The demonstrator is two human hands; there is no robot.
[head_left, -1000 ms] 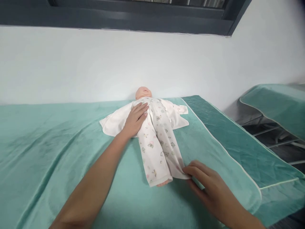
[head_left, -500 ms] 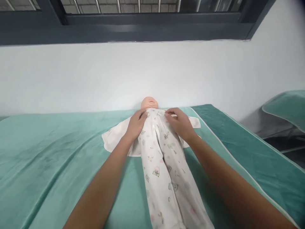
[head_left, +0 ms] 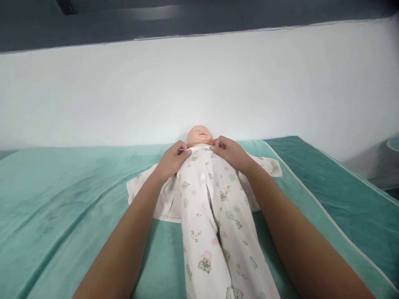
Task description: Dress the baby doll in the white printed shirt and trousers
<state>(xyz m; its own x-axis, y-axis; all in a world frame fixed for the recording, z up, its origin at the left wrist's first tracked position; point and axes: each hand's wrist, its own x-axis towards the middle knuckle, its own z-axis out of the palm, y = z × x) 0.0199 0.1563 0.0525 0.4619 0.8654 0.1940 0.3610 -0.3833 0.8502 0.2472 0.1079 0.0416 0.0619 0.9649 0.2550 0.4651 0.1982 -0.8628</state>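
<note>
A baby doll (head_left: 200, 134) lies face up with its head by the wall, its body covered by cloth. White baby pants (head_left: 202, 207) with small printed animals are laid over its front, waistband at the neck and legs stretching toward me. My left hand (head_left: 173, 158) pinches the left corner of the waistband. At the right corner, my right hand (head_left: 229, 151) holds the waistband between thumb and curled fingers. Beneath the pants a white baby shirt (head_left: 168, 205) is spread out, its sleeves reaching to both sides.
A green sheet (head_left: 77, 224) with soft folds covers the bed. On the right a darker green cover (head_left: 336, 195) meets it along a pale edge. Behind the doll rises a white wall (head_left: 199, 83), with a dark window frame (head_left: 124, 20) above.
Both hands have taken hold of the waistband corners at the doll's neck; the right fingers were looser before. My view has tilted down and come closer, with the window bars now out of sight.
</note>
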